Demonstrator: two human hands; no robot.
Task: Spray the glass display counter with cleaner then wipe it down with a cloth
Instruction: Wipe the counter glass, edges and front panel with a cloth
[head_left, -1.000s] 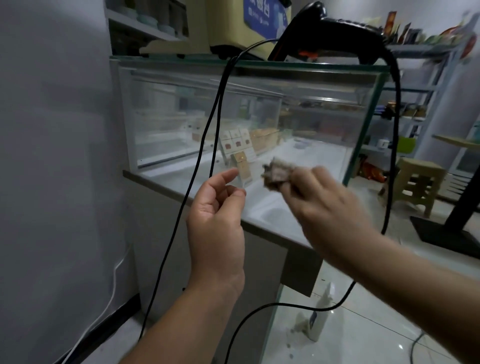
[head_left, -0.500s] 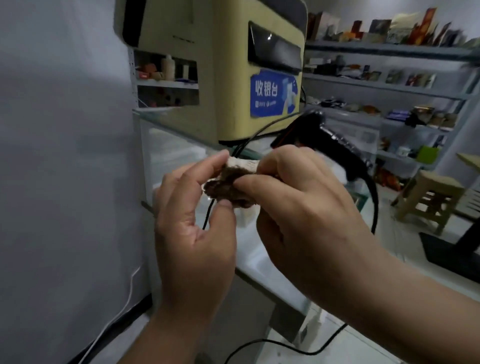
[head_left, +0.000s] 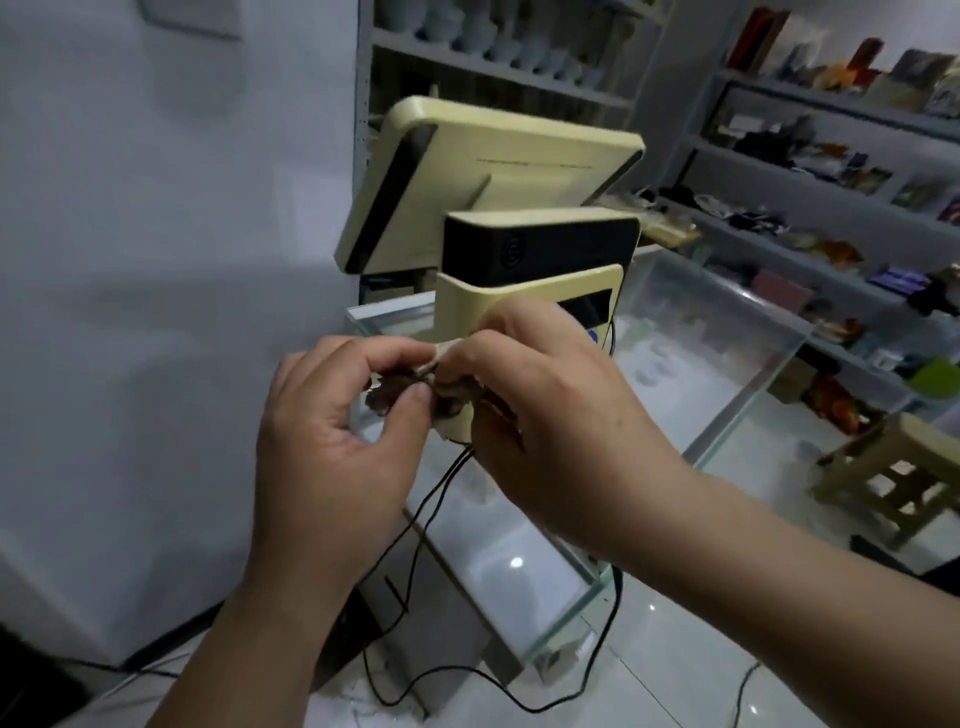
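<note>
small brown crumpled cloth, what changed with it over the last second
The left hand came in and now pinches the small brown crumpled cloth together with the right hand. The right hand kept its grip on it throughout.

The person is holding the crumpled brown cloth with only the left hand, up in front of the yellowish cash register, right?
Not only the left. The head view shows both hands on the crumpled brown cloth: the left hand pinches one end and the right hand pinches the other. It is indeed held up in front of the cream-yellow plastic cash register.
</note>
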